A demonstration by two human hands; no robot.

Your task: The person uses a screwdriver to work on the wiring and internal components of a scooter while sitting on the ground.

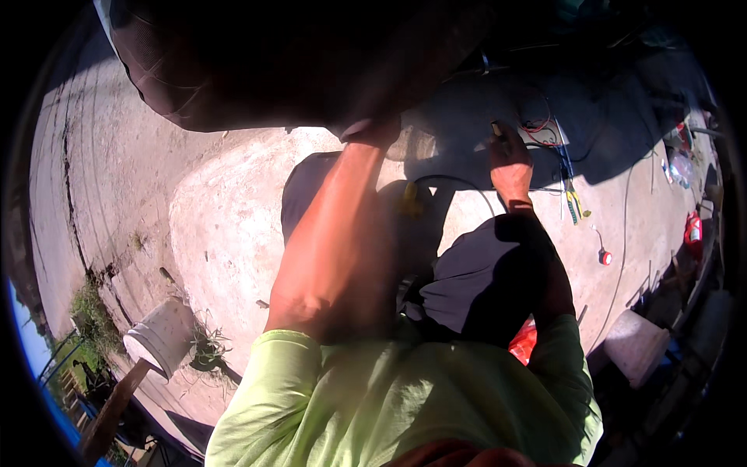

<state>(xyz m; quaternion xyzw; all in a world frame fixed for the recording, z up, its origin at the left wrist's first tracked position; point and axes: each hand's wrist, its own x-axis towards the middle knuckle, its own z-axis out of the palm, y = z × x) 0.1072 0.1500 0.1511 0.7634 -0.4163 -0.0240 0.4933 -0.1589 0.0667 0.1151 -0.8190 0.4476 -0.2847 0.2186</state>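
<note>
A pale concrete floor [226,202] carries everything, and a long crack [70,187] runs down near its left edge. Between that crack and the left forearm spreads a broad sunlit stretch of floor, with a white bucket [163,338] at its lower left corner. A dark bulky object [171,82] overhangs the far edge, its rounded lower rim closing off the room above the left hand [379,132].

That hand reaches up to the rim, with the object directly beyond it; its fingers are lost in shadow, so I cannot tell whether they grasp or merely touch. The right hand [511,167] is lower and to the right, well apart from the rim, its fingers bent into the shade. A small tan spot shows at their tips, perhaps a held piece, but I cannot tell whether they are clenched.

Just beyond its right side lie red and dark wires [537,127]; nearer the floor's right edge are yellow-and-green-handled pliers [573,204], then a small red round item [604,257].
</note>
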